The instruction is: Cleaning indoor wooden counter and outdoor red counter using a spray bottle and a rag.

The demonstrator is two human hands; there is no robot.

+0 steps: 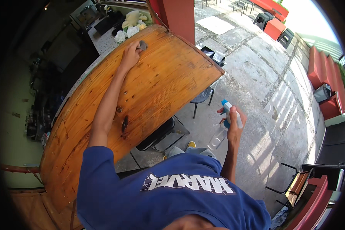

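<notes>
My left arm stretches out over the wooden counter top (161, 73). At its far end my left hand (130, 55) is closed on a small grey cloth (143, 45), pressed to the boards. My right hand (235, 124) grips a clear spray bottle (217, 138) with a white and blue spray head (227, 104). The bottle is held off to the right of the counter, above the concrete floor, its body tilted. Some of my right fingers are hidden behind the spray head.
White flowers (132, 30) and a pale hat-like thing stand past the counter's far left edge, by a speckled ledge (99, 38). A red pillar (179, 19) rises at the back. Below the counter are a dark stool (201, 96) and a black chair (157, 134). Another chair (295, 188) stands at right.
</notes>
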